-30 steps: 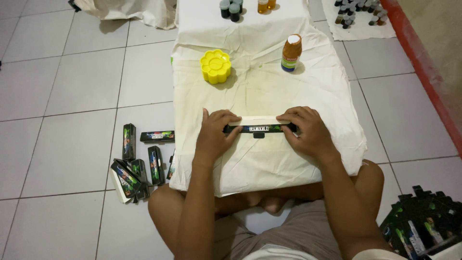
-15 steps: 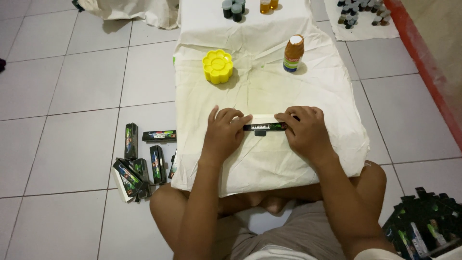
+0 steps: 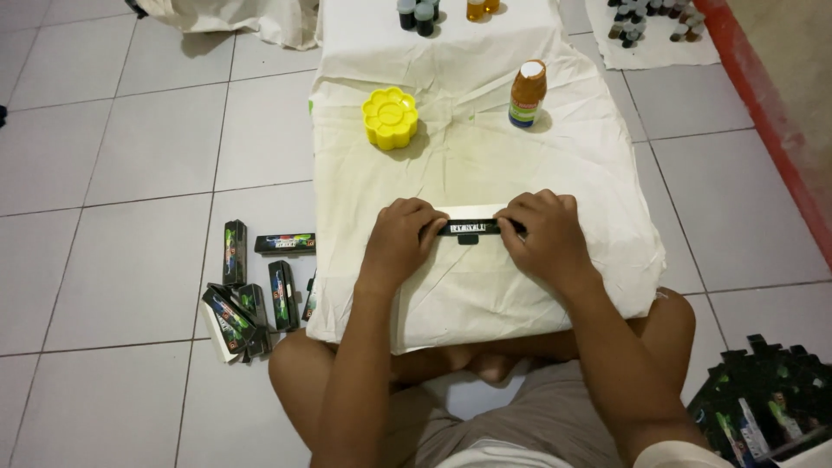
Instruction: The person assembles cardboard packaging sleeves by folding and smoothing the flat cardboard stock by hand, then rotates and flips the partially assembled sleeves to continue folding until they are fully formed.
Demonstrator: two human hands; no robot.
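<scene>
Box: a slim, long black carton with a pale strip along its far edge, lying flat across the cloth between the two hands, just in front of the person's knees.
Handling: I judge it light and thin-walled, stiff along its length but easy to dent; printed card is a little slippery, so the short ends are the good places to hold.
Left hand: the left hand covers the left end, fingers curled and pressed together on it (the thumb is hidden, so I cannot tell how far it goes under).
Right hand: the right hand closes on the right end in the same way, fingers bent over the top edge.
Surface: a cream cloth with wrinkles and faint yellow stains over a low table; soft, so the box can sink slightly under pressure.
Beyond the grip: a yellow flower-shaped palette far ahead of the left hand, a brown bottle with a white cap far ahead of the right hand, both well apart from the box.
Left of the grip: several similar dark boxes scattered on the white tiled floor.
Right of the grip: a crate of more boxes near the right knee; a red edge runs along the wall.
</scene>
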